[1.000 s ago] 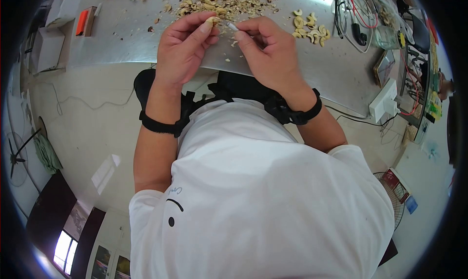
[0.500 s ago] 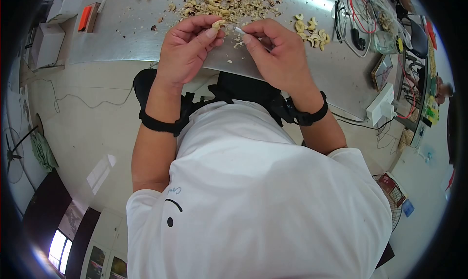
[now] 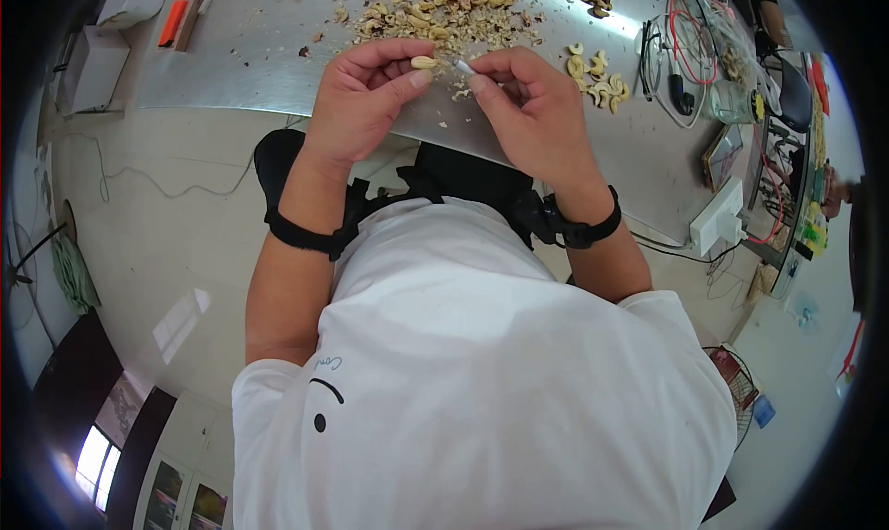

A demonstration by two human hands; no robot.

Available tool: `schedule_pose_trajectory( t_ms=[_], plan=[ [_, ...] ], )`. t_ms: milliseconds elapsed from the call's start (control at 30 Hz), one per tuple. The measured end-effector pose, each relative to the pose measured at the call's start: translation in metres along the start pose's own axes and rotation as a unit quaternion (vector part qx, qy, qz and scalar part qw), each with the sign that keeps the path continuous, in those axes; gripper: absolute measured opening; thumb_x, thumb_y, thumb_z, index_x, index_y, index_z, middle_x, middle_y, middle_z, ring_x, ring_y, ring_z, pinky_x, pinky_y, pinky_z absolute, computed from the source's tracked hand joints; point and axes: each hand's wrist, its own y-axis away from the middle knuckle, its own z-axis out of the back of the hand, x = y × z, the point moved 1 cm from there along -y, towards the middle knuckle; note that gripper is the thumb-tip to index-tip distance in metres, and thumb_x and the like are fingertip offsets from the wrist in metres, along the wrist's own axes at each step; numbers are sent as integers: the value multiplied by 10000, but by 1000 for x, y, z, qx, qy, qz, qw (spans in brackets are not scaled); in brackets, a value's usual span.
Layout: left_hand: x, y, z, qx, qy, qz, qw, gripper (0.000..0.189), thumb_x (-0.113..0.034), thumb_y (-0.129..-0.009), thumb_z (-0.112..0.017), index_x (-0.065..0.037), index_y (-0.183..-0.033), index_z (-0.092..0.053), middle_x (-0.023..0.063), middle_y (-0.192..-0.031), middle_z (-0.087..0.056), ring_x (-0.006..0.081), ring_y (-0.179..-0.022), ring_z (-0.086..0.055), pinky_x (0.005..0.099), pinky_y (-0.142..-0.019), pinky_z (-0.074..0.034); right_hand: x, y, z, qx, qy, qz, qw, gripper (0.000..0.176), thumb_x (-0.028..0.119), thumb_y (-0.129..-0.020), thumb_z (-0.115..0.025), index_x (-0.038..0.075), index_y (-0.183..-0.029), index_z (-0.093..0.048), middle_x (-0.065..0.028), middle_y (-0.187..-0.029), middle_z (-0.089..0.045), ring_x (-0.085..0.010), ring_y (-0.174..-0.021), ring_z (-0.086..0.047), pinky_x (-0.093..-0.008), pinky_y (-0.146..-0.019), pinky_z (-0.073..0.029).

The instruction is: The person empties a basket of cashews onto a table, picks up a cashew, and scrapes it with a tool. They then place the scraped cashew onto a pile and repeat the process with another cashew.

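Head view: your left hand (image 3: 356,104) pinches a cashew (image 3: 423,62), apart from your right hand (image 3: 546,113), which grips a small tool (image 3: 464,68); seemingly mid-work, tool contact calls for light, steady pressure.

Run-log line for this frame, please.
left hand: pinching cashew | right hand: gripping slim white tool | both above metal table | cashew and tool apart

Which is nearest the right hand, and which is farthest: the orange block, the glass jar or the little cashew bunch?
From the right hand:
1. Little cashew bunch, just right.
2. Glass jar, farther right.
3. Orange block, far left.
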Motion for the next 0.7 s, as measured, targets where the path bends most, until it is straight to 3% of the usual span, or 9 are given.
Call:
schedule_pose_trajectory(
  t_ms=[67,167,367,467,567,700],
  plan=[
    [-6,1,-10,-32,9,13,999,334,64,-904,-739,-11,-1228,-713,4,-989,-693,53,-874,-618,196,-828,-543,0,0,1,4,5,3,1000,151,72,-910,-705,1,-1043,-715,-112,-876,-751,-163,-755,-716,-292,-714,-578],
    [-1,1,-3,-3,-8,-1,1000,323,57,-948,-685,-10,-1263,-666,42,-1049,-694,108,-905,-650,252,-805,-547,-2,1,3,11,5,13,1000,143,69,-912,-702,-3,-1035,-713,-111,-875,-747,-161,-750,-711,-289,-706,-576],
    [2,1,-2,-16,3,-18,1000,259,71,-942,-685,-17,-1184,-651,55,-1066,-680,126,-880,-639,272,-817,-538,-4,3,3,19,-11,23,999,126,70,-910,-703,-1,-1015,-714,-107,-854,-733,-158,-734,-692,-291,-688,-566],
    [4,1,2,-6,15,-25,1000,262,78,-943,-679,-9,-1189,-655,65,-1092,-681,129,-886,-643,278,-818,-541,-6,3,3,23,-13,28,999,125,79,-910,-704,4,-1009,-715,-103,-842,-726,-160,-714,-678,-293,-667,-553],
    [-1,0,-8,-36,11,-18,999,244,71,-907,-737,-20,-1129,-696,25,-967,-707,79,-847,-648,219,-788,-556,-5,4,4,22,-3,32,999,122,88,-910,-705,11,-1003,-716,-100,-825,-718,-165,-691,-663,-299,-643,-537],
    [-2,2,-7,-18,21,-14,1000,240,74,-919,-716,-5,-1143,-687,53,-1032,-706,109,-885,-661,251,-809,-557,-2,5,6,27,10,33,999,111,88,-902,-704,21,-989,-714,-105,-800,-708,-178,-667,-651,-305,-624,-522]
  ],
)
